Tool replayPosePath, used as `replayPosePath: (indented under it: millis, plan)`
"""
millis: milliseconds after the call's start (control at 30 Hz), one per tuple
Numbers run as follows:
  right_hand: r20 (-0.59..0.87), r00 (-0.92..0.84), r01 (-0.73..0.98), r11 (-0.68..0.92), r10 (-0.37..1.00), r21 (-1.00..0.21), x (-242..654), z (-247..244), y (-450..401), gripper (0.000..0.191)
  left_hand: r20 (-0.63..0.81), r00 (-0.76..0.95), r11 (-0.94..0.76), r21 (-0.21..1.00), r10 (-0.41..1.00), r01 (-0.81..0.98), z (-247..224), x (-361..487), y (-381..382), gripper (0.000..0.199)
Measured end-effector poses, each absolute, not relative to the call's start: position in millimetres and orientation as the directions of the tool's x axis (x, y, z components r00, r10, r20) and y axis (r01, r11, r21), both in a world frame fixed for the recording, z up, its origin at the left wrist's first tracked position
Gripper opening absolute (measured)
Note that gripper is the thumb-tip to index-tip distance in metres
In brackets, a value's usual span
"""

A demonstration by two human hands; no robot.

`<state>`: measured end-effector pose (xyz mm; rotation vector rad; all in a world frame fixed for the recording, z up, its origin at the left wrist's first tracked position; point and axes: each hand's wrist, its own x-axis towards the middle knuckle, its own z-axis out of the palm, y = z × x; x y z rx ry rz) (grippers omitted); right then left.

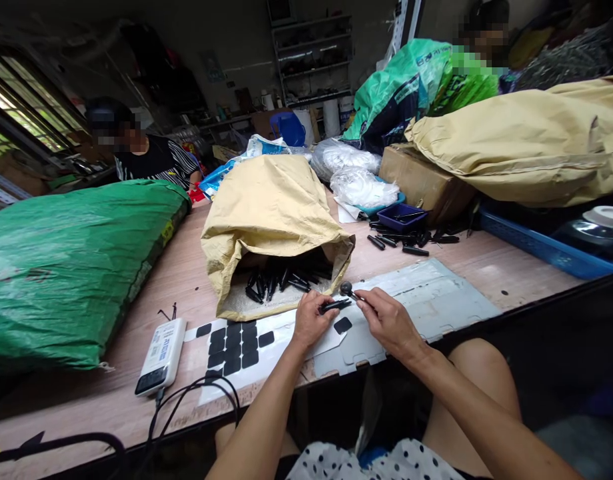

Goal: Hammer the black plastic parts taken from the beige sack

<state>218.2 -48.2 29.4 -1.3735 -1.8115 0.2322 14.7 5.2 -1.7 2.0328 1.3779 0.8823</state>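
Note:
My left hand (310, 319) pinches a slim black plastic piece (336, 305) between thumb and fingers. Close beside it, my right hand (390, 320) is closed on a small black part with a round head (346, 288), which points toward that piece. Under the hands lie a grey sheet (436, 297) and a loose black rounded square (342, 325). To the left, a white sheet (200, 343) carries several such squares. Just ahead, a beige sack (271, 200) gapes toward me, with several slender black pieces (271, 285) in its mouth.
A white power bank (172, 350) with black cables and a bulging green sack (76, 267) stand left. More black pieces (415, 251) lie near a small purple tray (401, 218). A cardboard box (414, 177) and blue basket (536, 247) are right. Two people sit beyond.

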Motion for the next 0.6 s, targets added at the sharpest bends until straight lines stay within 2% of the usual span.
replayPosePath:
  millis: [267,467,600]
  plan:
    - [0.452,-0.123,0.816,0.349,0.884,-0.461,206,20,-56,0.028,0.225,0.280,-0.352,0.724,0.933,0.593,-1,14,6,0.016]
    - [0.478,-0.125,0.791,0.378,0.869,-0.481,194,26,-57,0.029,0.245,0.284,-0.371,0.711,0.927,0.598,0,15,5,0.009]
    - [0.431,-0.146,0.798,0.364,0.891,-0.480,187,24,-58,0.027,0.238,0.274,-0.359,0.707,0.932,0.609,1,15,5,0.010]
